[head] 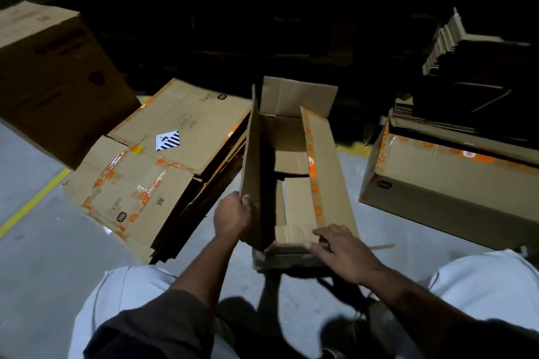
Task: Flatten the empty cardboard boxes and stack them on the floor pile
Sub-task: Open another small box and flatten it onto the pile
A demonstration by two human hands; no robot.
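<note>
An open brown cardboard box (329,160) with orange tape stands on the floor in front of me, its flaps raised. My left hand (232,214) grips the near edge of its tall left flap. My right hand (341,251) lies with fingers spread on the near short flap at the box's front edge. Inside the box lie loose cardboard pieces (294,198). To the left, a pile of flattened boxes (145,172) lies on the floor, a striped black-and-white label on top.
A large dark brown box (55,81) stands at the far left. A closed taped box (449,181) sits at the right, with stacked flat cardboard (466,46) behind it. A yellow line (32,204) crosses the grey floor. My knees are at the bottom.
</note>
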